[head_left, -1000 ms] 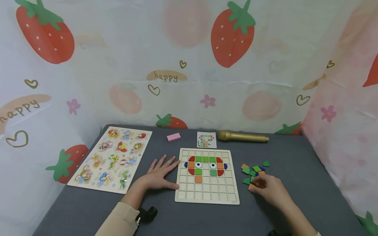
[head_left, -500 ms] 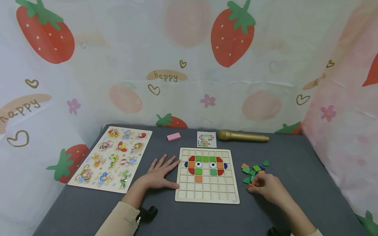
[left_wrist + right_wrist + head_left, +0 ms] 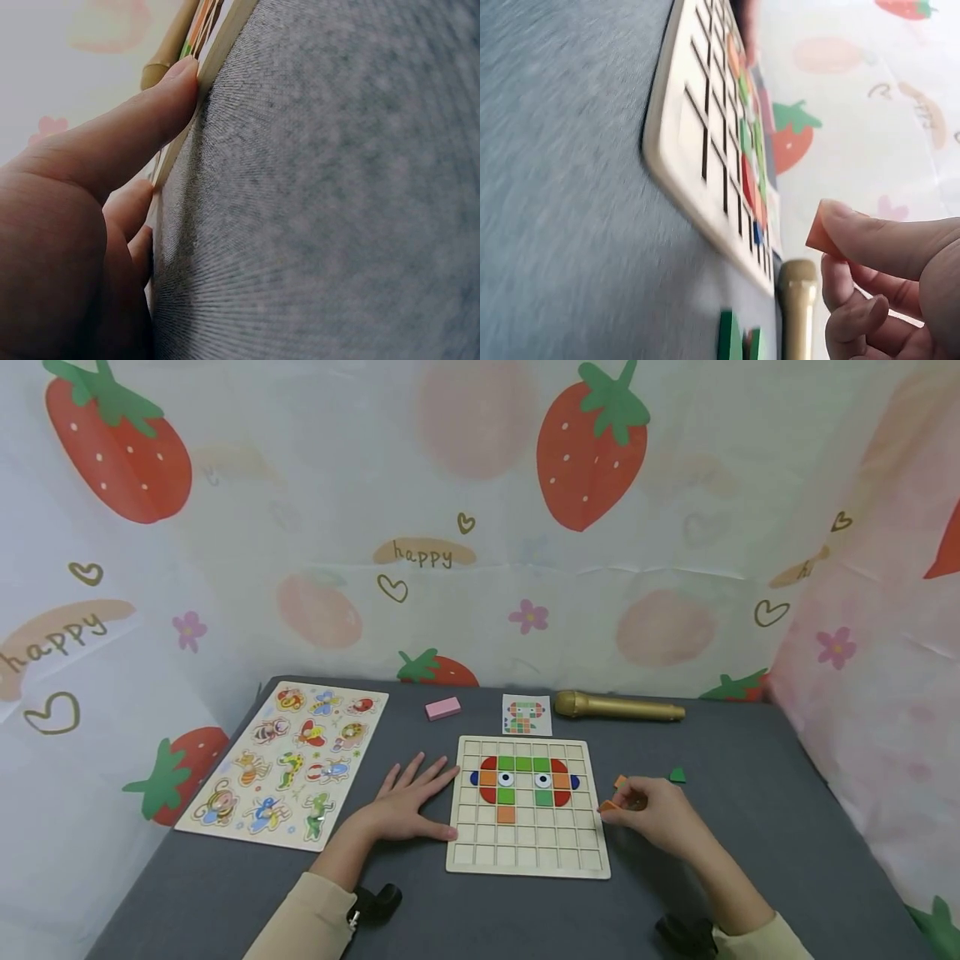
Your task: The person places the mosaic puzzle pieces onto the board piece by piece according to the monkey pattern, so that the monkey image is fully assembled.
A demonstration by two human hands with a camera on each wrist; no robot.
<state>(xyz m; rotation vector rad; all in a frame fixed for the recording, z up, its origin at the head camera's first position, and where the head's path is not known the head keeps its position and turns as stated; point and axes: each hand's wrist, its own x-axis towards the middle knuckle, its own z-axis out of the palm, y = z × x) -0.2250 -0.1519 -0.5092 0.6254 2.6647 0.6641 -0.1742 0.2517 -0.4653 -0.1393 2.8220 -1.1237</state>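
A wooden grid board (image 3: 552, 859) lies on the grey table, with red, green, orange and blue pieces and two eye pieces set in its upper part. A lone orange square (image 3: 506, 815) sits just below them. My left hand (image 3: 397, 810) rests with spread fingers against the board's left edge, thumb and fingertips touching it. Between thumb and finger my right hand (image 3: 662, 815) pinches an orange tile (image 3: 821, 231), close to the board's right edge. Beside that hand, another orange piece (image 3: 620, 782) and a green piece (image 3: 677, 775) show; the hand hides the other loose pieces.
Behind the board lie a small pattern card (image 3: 527, 716), a gold microphone (image 3: 618, 707) and a pink block (image 3: 442, 708). An insect picture board (image 3: 281, 766) lies on the left. A strawberry-print cloth (image 3: 480, 485) hangs behind the table.
My right hand has lifted the orange tile from the loose pieces and moved left with it towards the board. The left hand stays in place.
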